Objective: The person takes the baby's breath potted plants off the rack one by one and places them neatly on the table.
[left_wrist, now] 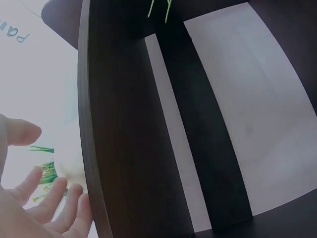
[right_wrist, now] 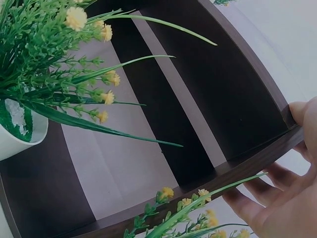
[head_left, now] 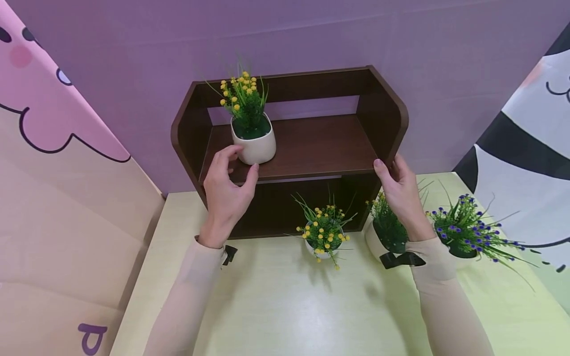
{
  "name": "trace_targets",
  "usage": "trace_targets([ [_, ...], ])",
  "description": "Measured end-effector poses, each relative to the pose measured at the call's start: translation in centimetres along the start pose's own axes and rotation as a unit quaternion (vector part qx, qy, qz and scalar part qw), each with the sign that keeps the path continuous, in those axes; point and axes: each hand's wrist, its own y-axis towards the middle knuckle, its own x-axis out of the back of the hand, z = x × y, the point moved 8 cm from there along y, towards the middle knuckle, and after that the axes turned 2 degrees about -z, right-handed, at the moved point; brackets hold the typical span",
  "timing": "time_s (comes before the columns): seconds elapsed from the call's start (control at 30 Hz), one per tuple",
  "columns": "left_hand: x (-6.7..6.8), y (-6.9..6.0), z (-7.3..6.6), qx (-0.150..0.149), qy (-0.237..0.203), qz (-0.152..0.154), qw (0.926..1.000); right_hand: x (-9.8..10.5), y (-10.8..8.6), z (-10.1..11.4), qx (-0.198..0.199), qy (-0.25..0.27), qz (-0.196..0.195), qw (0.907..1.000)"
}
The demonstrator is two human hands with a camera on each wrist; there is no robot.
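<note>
A dark brown two-tier shelf (head_left: 320,143) stands against the purple backdrop. On its upper board, at the left, sits a white pot (head_left: 260,148) with a yellow-flowered artificial plant (head_left: 245,101). My left hand (head_left: 227,193) is at the pot's front left, thumb and fingers spread apart; whether the index fingertip touches the pot I cannot tell. In the left wrist view the fingers (left_wrist: 52,198) are loose, not wrapped round the pot. My right hand (head_left: 401,190) grips the shelf's right side panel, thumb on the front edge and fingers around the outside, as the right wrist view shows.
A second yellow-flowered potted plant (head_left: 322,235) stands before the shelf's lower opening. Another white pot (head_left: 376,242) is partly hidden under my right forearm. A purple-flowered plant (head_left: 465,227) stands at the right on the pale table (head_left: 285,296). Printed cloths (head_left: 67,198) flank both sides.
</note>
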Motion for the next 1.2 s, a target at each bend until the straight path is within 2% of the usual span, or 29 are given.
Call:
trace_targets([
  [0.2,-0.6,1.1,0.1,0.014,0.015,0.012,0.9997,0.1,0.0,-0.2,-0.001,0.001,-0.001,1.0000],
  [0.43,-1.4,2.2,1.4,0.043,0.034,0.037,0.9978,0.2,0.0,0.0,0.000,0.004,-0.003,1.0000],
  [0.73,-1.7,2.7,2.2,0.051,0.043,0.056,0.9962,0.2,0.0,0.0,0.005,0.007,-0.007,0.9999],
  [1.2,-1.0,2.6,2.6,0.068,0.049,0.057,0.9949,0.0,0.1,0.0,0.010,0.014,-0.005,0.9998],
])
